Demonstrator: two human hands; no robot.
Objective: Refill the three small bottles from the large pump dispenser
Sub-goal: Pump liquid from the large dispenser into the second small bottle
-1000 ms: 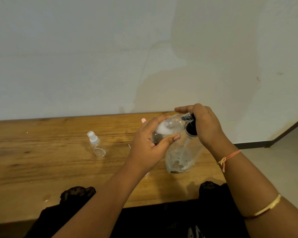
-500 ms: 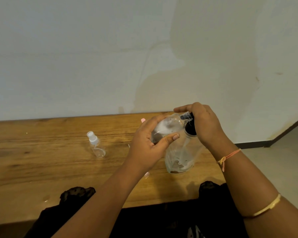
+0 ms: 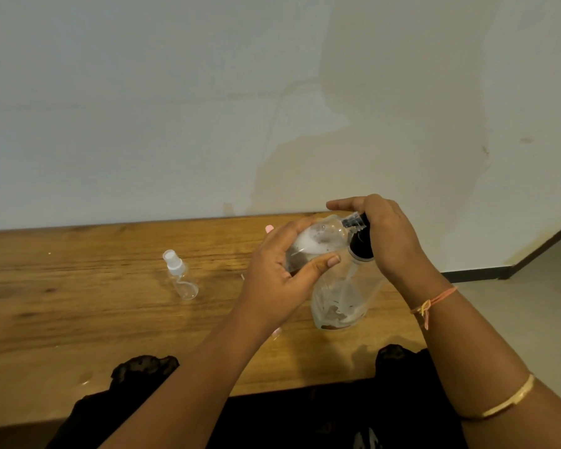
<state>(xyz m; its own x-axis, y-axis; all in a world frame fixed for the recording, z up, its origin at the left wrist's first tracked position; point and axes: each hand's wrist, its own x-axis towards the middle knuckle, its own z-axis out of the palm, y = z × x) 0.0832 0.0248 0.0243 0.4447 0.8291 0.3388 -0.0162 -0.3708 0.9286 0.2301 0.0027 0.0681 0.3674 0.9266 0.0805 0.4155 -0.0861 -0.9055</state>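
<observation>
Bottle (image 3: 318, 241) clamped in left hand (image 3: 282, 280), tilted, mouth toward pump (image 3: 360, 249) at 3 o'clock. Pump gripped by right hand (image 3: 392, 241). Slow strokes, steady alignment advised.

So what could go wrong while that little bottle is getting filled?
1. The left hand holds the small bottle tilted against the pump nozzle. If its mouth slips off, liquid could squirt onto the table.
2. The right hand grips the top of the large dispenser, which looks nearly empty and light, so a hard push might tip it.
3. The capped bottle stands nearby and could get knocked over.
</observation>
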